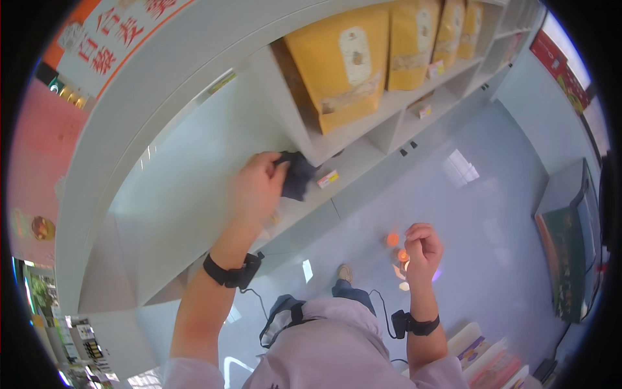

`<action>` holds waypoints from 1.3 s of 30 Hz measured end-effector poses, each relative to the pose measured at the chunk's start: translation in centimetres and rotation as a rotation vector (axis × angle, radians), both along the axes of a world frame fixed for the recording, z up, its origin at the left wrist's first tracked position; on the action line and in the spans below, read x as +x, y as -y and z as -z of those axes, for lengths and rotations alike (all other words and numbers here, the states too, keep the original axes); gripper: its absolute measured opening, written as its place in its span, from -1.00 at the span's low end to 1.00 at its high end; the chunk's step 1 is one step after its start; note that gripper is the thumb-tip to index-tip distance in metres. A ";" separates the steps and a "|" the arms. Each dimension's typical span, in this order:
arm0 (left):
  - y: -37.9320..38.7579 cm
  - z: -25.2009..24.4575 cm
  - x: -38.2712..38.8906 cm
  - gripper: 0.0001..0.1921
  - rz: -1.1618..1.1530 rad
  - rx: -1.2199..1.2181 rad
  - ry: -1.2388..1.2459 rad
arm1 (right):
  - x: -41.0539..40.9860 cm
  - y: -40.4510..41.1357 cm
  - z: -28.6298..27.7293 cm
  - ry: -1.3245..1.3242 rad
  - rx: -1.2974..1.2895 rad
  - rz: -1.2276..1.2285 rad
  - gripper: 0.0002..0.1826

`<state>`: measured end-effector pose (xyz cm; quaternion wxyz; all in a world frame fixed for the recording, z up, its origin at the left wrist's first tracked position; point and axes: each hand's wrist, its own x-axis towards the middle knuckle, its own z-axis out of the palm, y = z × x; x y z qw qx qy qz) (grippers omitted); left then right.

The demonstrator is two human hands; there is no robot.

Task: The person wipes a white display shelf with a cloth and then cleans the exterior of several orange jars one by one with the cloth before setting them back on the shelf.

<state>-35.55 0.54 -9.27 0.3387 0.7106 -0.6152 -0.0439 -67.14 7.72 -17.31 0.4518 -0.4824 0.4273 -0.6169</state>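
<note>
My left hand (257,187) grips a dark cloth (296,176) between thumb and fingers, at the corner of a white shelf unit (316,150). Part of the cloth hangs over the lower shelf's front, beside a small price tag (328,179). To the right, over the floor, my right hand (423,245) is raised with its fingers curled; nothing shows in it. Large yellow pouches (350,63) with pale labels stand on the shelf above and to the right of the cloth.
Cabinet doors with small black handles (408,148) run below the shelves. A dark green display stand (563,257) is at the far right. Racks with packages (486,360) stand at the lower right. Wires hang from the black wrist bands (233,272). The glossy floor (466,204) shows reflections.
</note>
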 end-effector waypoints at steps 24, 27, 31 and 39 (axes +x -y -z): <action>6.5 -6.6 -4.9 -0.75 -0.126 -0.681 -0.760 | 14.2 9.4 -9.9 -0.295 -0.271 -0.324 -0.43; 6.3 -1.0 -1.2 -0.79 0.262 -0.471 -0.973 | 15.9 10.2 -8.6 -0.394 -0.414 -0.283 -0.41; 6.9 -8.4 -5.4 -0.78 0.086 -0.822 -0.941 | 14.6 11.6 -7.3 -0.475 -0.516 -0.225 -0.44; 9.3 -4.1 -0.7 -0.69 -0.109 -0.399 -1.301 | 16.0 10.9 -8.9 -0.404 -0.320 -0.290 -0.58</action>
